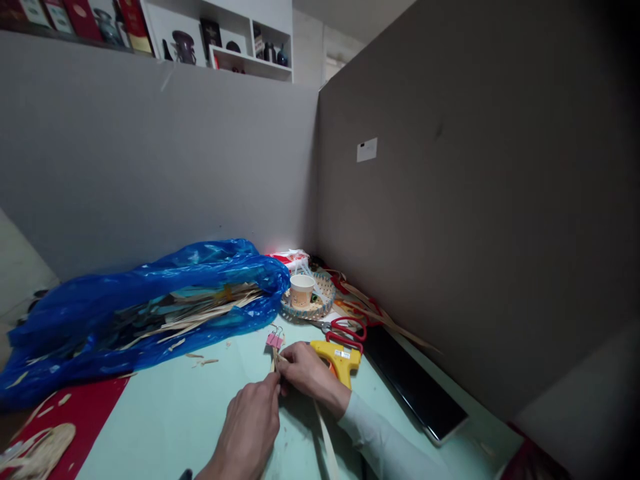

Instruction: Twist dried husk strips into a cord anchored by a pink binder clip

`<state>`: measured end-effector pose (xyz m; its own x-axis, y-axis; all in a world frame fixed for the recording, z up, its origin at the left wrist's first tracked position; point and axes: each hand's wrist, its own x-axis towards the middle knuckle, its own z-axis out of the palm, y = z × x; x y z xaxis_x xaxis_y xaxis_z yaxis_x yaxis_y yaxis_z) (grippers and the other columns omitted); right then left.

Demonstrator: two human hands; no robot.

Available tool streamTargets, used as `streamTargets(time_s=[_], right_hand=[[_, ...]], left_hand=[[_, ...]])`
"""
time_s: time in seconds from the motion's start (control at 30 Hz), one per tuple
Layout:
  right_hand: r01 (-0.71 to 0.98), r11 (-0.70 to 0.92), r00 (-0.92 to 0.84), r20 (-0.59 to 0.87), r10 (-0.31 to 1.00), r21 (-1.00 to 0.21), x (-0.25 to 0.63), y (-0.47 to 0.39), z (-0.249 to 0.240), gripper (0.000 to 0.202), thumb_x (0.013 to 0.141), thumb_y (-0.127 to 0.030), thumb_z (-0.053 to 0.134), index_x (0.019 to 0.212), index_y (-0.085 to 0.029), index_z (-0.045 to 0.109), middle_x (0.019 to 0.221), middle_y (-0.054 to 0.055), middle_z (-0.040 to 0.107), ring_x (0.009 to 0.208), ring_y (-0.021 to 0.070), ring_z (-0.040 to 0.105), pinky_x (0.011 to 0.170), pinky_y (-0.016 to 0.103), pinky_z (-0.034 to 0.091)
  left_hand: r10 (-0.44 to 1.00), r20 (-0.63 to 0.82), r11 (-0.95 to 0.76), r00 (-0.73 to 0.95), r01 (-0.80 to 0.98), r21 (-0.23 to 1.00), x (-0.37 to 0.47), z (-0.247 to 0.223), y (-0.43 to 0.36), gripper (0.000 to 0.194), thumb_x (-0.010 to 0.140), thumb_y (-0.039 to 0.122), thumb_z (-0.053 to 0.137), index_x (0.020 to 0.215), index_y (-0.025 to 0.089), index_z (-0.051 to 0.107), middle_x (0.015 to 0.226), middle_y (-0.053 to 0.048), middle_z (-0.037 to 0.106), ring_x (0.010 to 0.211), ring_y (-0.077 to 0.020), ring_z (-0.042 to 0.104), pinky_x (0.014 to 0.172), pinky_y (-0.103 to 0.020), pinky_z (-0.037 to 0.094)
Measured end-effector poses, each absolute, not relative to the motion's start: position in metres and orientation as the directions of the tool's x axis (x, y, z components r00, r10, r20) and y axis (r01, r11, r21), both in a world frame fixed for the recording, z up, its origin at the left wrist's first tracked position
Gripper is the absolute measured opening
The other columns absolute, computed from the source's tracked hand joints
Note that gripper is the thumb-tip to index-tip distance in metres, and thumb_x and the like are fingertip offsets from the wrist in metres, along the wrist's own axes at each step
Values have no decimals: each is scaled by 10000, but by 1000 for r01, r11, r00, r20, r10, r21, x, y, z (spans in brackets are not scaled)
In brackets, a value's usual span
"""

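Note:
My left hand (250, 417) and my right hand (307, 373) meet over the table, fingers closed on pale straw strips (275, 361). A pink binder clip (274, 340) is fastened at the far end of these strips. One long strip (325, 437) trails toward me beneath my right forearm. Just beyond my right hand lies a yellow glue gun (340, 360), partly hidden by it. Red-handled scissors (347, 327) rest behind the glue gun. My fingertips are small in view and partly overlap, so their exact grip is hard to see.
A blue plastic bag (165, 277) with many loose strips (215, 313) spreads across the back left. A paper cup (302, 291) stands in a woven basket (327, 293). To the right lies a black, shiny flat object (410, 383). Grey partitions (200, 153) enclose the pale green table (165, 413).

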<state>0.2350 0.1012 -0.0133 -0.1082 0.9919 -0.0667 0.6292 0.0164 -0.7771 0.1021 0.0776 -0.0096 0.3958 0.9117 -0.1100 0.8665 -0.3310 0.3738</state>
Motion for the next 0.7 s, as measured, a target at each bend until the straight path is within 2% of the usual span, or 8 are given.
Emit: streamTargets(time_s=[0.1,0.2,0.27,0.33,0.4,0.47,0.53,0.7], right_hand=[[630,22,-95,-49,994,-776,236,99,-13,223,797,-203,508,611,-132,609,533,4,566,524,100,454,488,219,256],[662,28,-61,-16,998,-749,235,99,-17,205,777,-209,528,592,-134,580,549,9,548,550,107,420,502,244,222],[688,35,-45,6,999,-725,234,99,-20,189,767,-193,521,598,-134,580,587,26,561,589,121,420,519,258,212],[711,45,-44,19,999,-701,234,100,-23,174,769,-189,512,628,-131,596,637,50,587,629,138,434,539,267,216],[731,55,-54,23,998,-681,233,99,-24,171,779,-187,499,669,-127,615,685,71,612,657,150,451,554,270,228],[746,62,-66,20,998,-663,233,98,-24,182,797,-192,488,702,-127,629,718,80,629,675,159,473,567,271,241],[759,60,-68,13,998,-649,234,97,-23,192,815,-195,479,734,-127,639,743,84,641,697,166,497,577,271,253],[782,48,-63,-2,998,-622,236,96,-20,217,854,-210,463,803,-125,656,831,101,668,801,193,541,621,273,285]], left_hand=[[901,-121,-343,417,855,388,100,-3,78,385,933,170,282,1055,154,647,936,-132,750,884,-275,682,739,-341,428],[873,-154,-369,463,833,413,90,10,83,369,924,261,334,838,198,687,840,-97,753,818,-264,678,683,-324,427],[878,-123,-369,463,816,445,82,17,92,359,900,341,384,738,210,676,824,-87,747,818,-271,669,694,-335,433],[918,9,-341,397,777,529,77,19,104,340,876,385,406,833,196,685,921,-104,742,859,-274,662,774,-365,449],[942,134,-319,307,698,641,77,15,118,385,846,405,430,1028,159,664,1098,-137,710,902,-269,661,828,-379,462],[939,171,-332,300,647,687,84,7,131,459,825,413,451,1161,146,618,1220,-141,669,965,-255,658,856,-358,474],[932,175,-344,318,624,701,92,-3,141,466,814,396,475,1184,145,608,1194,-132,690,993,-243,660,882,-338,472],[943,181,-322,278,635,702,104,-19,157,356,790,287,485,1085,151,632,934,-113,758,870,-262,681,808,-360,478]])
